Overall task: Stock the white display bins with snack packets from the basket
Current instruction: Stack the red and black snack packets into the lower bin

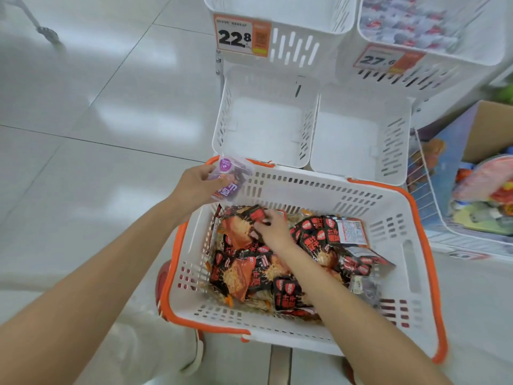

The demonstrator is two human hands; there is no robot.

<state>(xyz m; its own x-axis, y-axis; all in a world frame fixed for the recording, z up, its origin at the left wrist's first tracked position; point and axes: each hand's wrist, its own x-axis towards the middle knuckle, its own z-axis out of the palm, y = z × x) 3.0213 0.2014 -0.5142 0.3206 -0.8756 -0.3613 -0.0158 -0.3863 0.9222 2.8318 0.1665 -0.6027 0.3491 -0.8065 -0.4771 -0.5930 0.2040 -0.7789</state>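
On the pale tiled floor (83, 134): a white basket (302, 187) with an orange rim sits right in front of the display bins and fills much of the view.
Basket contents: a loose heap of black-and-red snack packets (249, 276) spread across the bottom.
Lower bins: the lower left bin (224, 118) and lower right bin (394, 145) stand side by side just beyond the basket, both showing bare white bottoms.
Upper bins: the upper left bin (294, 48) shows bare white inside; the upper right bin (472, 56) holds blurred red-and-white packs.
Cardboard box (488, 126): off to the right, holding colourful goods too blurred to name.
Left hand (198, 184): grips a purple packet (230, 176) over the basket's far left corner, near the lower left bin's front edge.
Right hand (273, 229): down in the basket, fingers curled onto the top packet (240, 232) of the heap.
Price tags: the 22.8 tag (240, 36) hangs on the upper left bin, the 27.6 tag (388, 59) on the upper right bin.
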